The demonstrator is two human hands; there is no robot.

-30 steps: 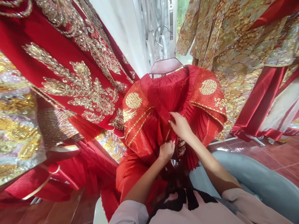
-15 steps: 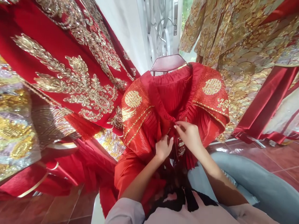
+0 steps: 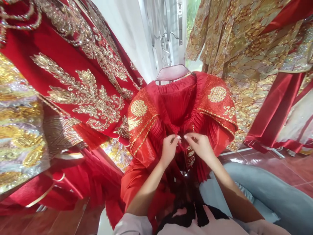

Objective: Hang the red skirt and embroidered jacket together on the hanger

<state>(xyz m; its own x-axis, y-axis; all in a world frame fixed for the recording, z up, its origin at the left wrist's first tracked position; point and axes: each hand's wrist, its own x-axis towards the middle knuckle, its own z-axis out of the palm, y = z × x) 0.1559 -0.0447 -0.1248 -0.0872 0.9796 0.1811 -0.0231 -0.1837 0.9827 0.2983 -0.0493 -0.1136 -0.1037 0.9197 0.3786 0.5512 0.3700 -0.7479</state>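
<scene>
A red costume (image 3: 146, 137) hangs on a pinkish hanger (image 3: 173, 72) in front of me, with gold embroidery and beaded edging on its shoulder flaps. Its gathered neckline parts at the front. At the left side of this front opening, my left hand (image 3: 170, 147) is closed in a pinch on the fabric edge. My right hand (image 3: 200, 145) pinches the opposite edge, just below the neckline. A small gap separates the two sets of fingertips. Fine fastenings along the edges are too small to make out.
A red garment with sparkling gold appliqué (image 3: 90, 98) hangs close on the left. Gold-patterned garments (image 3: 234, 55) hang on the right. Below lie a grey-blue rounded seat (image 3: 266, 189) and red floor tiles (image 3: 290, 166). The hanger's metal hook (image 3: 166, 44) is near a white door frame.
My hands have drawn apart slightly at the front opening; the left has risen and the right has dropped a little. The view has shifted slightly, with the costume a bit lower.
</scene>
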